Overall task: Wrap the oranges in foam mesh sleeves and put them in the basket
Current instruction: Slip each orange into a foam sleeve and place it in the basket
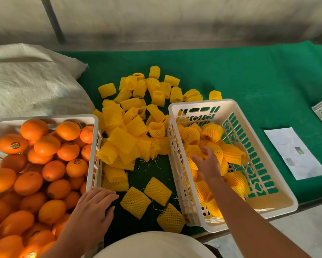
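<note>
A green felt-like cloth (231, 71) covers the table before a pale wall (175, 19). The right hand (207, 162) reaches into the white basket (279, 194), fingers loosely spread over the sleeved oranges (212, 133); it seems to hold nothing, though its palm is hidden. The left hand (93, 211) lies flat, fingers straight, beside the crate of bare oranges (44, 164), which the frame cuts off. Loose yellow foam sleeves (138, 112) lie heaped between the two.

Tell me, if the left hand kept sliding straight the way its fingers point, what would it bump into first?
Probably the flat yellow foam sleeve lying on the green cloth, just beyond the left hand. Its fingers point up and to the right; height above the cloth is hard to judge.
</note>
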Demonstrator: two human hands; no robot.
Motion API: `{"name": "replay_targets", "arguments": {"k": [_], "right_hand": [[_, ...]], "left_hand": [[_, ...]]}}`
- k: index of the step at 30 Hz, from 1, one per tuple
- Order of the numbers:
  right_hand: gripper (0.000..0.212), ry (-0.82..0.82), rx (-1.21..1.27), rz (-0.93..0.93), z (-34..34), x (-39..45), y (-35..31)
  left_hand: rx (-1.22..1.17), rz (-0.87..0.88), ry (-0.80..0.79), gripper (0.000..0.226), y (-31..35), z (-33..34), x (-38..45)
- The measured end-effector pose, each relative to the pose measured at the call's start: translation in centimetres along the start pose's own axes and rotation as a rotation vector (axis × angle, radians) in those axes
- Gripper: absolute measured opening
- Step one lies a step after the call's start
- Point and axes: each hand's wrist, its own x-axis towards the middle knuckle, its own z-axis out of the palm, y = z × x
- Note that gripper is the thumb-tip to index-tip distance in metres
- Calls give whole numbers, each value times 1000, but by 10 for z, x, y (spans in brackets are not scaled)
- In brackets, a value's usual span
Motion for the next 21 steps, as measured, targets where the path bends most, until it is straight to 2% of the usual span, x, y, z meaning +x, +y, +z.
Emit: {"name": "replay_targets", "arguments": {"k": [5,7,9,11,13,16,18,21], "right_hand": [[54,37,23,-35,-15,-31,-1],[47,15,63,-63,-15,-50,-7],[45,-40,92,-95,-11,-71,-14],[48,-119,108,-137,-3,-92,-20],[53,-155,90,-185,6,-106,-23],[57,-158,67,-199,11,-108,-24],[57,-161,59,-196,10,-105,-24],[59,-157,10,-219,11,-105,-22]], "left_hand": [[-81,-26,44,70,-7,-3,-10],[-21,-24,-17,60,-12,-11,-14],[9,-29,2,34,-27,-13,-17],[-166,-267,105,41,-46,-20,-17],[-169,-449,118,45,-67,-23,-16],[-44,-538,36,53,-98,-19,-17],[25,-603,-87,56,-113,-19,-18],[-64,-706,-233,40,-125,-15,-19]]}}
